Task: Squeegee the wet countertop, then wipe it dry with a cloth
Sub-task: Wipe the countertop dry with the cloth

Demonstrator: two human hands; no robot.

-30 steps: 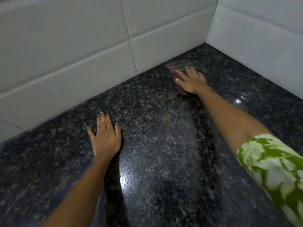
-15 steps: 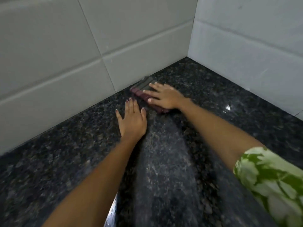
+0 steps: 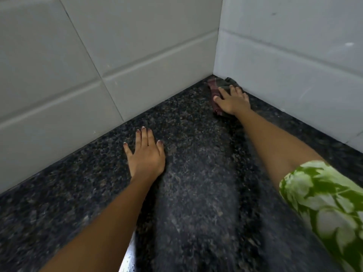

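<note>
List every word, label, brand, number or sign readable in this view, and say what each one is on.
None: no writing shows anywhere.
The wall tiles are plain, the granite countertop bears only speckle, the cloth under the right hand shows a check pattern only, and the sleeve has a leaf print.

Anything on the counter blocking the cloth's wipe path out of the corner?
Nothing visible. The right hand presses flat on the cloth in the corner of the tiled walls. The countertop toward the camera is bare. The left hand rests flat well off to the left, apart from the cloth.
</note>
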